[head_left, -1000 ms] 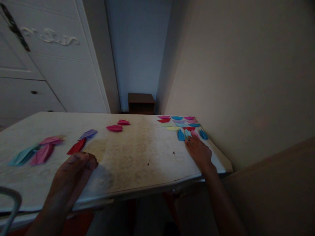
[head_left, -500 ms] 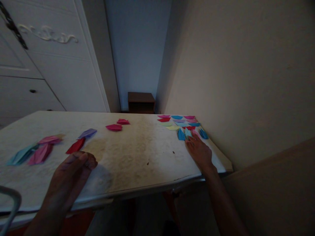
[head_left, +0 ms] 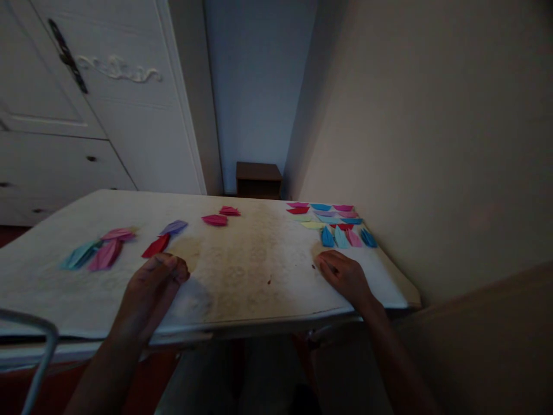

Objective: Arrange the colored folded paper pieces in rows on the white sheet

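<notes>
While the right hand (head_left: pixel 343 275) is curled, plain-coloured folded papers (head_left: pixel 340 236) beyond

With its fingers curled inward, the left hand (head_left: pixel 152 288) is sitting just nearer than a red folded paper (head_left: pixel 156 246); a purple folded paper (head_left: pixel 174 227) is lying beyond that. Two pink folded papers (head_left: pixel 105 255) and a teal folded paper (head_left: pixel 82 255) are lying left of this hand. Two magenta folded papers (head_left: pixel 215 220) are lying farther off, between both hands. The right hand (head_left: pixel 343 276), also curled, is stopping short of four folded papers in a row (head_left: pixel 340 237) on the counter (head_left: pixel 242 294).
</notes>
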A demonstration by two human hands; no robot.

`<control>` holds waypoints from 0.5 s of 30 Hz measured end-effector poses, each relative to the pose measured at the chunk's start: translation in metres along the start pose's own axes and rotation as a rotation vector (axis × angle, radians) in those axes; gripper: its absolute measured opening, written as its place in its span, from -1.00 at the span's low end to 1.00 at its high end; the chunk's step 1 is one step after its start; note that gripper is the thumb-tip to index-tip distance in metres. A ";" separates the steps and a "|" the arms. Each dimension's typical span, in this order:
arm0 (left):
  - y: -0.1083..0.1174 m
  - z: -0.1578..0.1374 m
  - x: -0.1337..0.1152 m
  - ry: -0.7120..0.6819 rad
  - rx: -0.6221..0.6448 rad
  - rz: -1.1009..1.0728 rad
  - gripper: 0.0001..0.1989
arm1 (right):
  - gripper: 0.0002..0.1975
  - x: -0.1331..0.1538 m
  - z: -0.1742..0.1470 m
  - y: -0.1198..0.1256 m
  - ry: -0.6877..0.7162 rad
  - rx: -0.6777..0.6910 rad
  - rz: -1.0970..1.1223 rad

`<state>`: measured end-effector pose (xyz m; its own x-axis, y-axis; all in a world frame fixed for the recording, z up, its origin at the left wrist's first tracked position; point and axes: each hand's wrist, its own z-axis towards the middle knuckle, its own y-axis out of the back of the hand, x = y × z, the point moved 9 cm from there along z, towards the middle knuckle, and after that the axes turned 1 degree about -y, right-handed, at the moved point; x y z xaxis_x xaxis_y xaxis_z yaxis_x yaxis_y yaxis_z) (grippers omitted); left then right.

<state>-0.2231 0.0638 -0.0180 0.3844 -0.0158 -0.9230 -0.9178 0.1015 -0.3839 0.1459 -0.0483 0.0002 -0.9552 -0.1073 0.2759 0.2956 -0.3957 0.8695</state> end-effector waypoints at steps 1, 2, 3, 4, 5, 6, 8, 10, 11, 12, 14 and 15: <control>0.000 0.000 0.000 -0.005 0.004 -0.006 -0.67 | -0.67 0.003 0.000 -0.001 0.012 0.004 0.009; -0.001 -0.001 -0.001 -0.012 0.008 -0.011 -0.69 | -0.67 0.006 0.000 -0.002 0.018 0.007 0.017; -0.002 -0.002 -0.002 -0.019 0.013 -0.015 -0.70 | -0.67 0.009 0.000 -0.003 0.019 0.011 0.022; -0.003 -0.002 -0.002 -0.027 0.017 -0.016 -0.71 | -0.67 0.011 0.000 -0.004 0.016 0.015 0.024; -0.005 -0.003 -0.003 -0.036 0.023 -0.015 -0.72 | -0.67 0.012 0.000 -0.005 0.011 0.020 0.026; -0.006 -0.004 -0.003 -0.049 0.026 -0.011 -0.72 | -0.66 0.013 0.000 -0.006 0.008 0.024 0.027; -0.007 -0.005 -0.005 -0.087 0.033 0.020 -0.73 | -0.66 0.014 0.000 -0.008 0.013 0.019 0.033; -0.006 -0.004 -0.007 -0.129 0.035 0.098 -0.73 | -0.67 0.013 -0.001 -0.008 0.030 0.005 0.053; -0.003 -0.004 -0.009 -0.152 0.024 0.172 -0.73 | -0.67 0.012 -0.001 -0.009 0.038 0.001 0.065; 0.002 -0.003 -0.013 -0.185 0.007 0.278 -0.74 | -0.67 0.011 -0.001 -0.009 0.042 -0.002 0.075; 0.013 0.000 -0.028 -0.304 -0.044 0.576 -0.75 | -0.67 0.007 -0.001 -0.011 0.044 -0.002 0.085; 0.018 0.001 -0.038 -0.380 -0.073 0.749 -0.75 | -0.66 0.006 -0.001 -0.011 0.045 -0.005 0.086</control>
<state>-0.2545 0.0671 0.0099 -0.3330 0.3670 -0.8685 -0.9428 -0.1128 0.3138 0.1371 -0.0453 -0.0080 -0.9261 -0.1821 0.3306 0.3766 -0.3878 0.8413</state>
